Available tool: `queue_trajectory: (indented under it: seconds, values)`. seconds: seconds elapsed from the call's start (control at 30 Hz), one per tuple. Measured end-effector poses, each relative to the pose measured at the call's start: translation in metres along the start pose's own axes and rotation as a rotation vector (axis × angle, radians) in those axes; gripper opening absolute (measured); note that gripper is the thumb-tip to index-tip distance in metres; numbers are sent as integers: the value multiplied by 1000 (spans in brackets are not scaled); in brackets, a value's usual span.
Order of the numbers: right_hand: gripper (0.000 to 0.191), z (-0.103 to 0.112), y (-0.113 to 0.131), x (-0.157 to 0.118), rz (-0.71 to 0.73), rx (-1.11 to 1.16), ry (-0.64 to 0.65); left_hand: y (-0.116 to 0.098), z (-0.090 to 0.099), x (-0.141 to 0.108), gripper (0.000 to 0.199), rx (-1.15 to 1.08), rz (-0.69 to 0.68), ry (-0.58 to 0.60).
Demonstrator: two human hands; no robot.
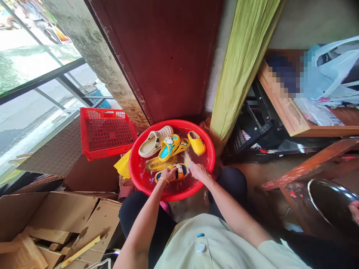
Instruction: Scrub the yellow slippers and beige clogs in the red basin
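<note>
A red basin (134, 177) of soapy-looking water stands between my knees. My left hand (167, 175) grips a yellow clog (181, 172) with a dark blue inside and a charm on its strap. Just right of it, my right hand (199, 172) is closed around a scrub brush (187, 160) whose pale bristles point at the clog; its handle is mostly hidden. Behind them lie a cream clog (153, 144), a yellow clog with a turquoise inside (169, 147), and a plain yellow clog (197, 144). An upturned yellow sole (161, 164) rests near my left hand.
A red plastic crate (108, 145) stands left of the basin, above an opened cardboard box (67, 209) with wood pieces. A dark red door (165, 63) and green curtain (238, 67) rise behind. At right are a wooden table (300, 130) and another person's hand (355, 211) by a metal-rimmed pot (322, 198).
</note>
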State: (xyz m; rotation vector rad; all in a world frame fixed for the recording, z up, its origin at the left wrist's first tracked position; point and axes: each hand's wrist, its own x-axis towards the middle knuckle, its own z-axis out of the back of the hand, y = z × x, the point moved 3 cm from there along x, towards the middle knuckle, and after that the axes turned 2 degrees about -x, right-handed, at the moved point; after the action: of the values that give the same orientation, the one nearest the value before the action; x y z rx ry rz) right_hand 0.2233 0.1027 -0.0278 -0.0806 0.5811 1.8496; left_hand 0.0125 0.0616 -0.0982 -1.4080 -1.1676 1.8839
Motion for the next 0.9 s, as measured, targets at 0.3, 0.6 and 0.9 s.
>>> queue_trajectory:
  seconds: [0.3, 0.6, 0.9]
  values:
    - [66, -15, 10, -47, 120, -48, -47, -3, -7, 10, 25, -389, 206, 50]
    - [66, 6, 39, -27, 71, -231, 24, -13, -22, 0, 25, -579, 196, 235]
    - [68, -15, 57, -87, 277, -168, 63, -17, -26, -7, 84, -611, 173, 286]
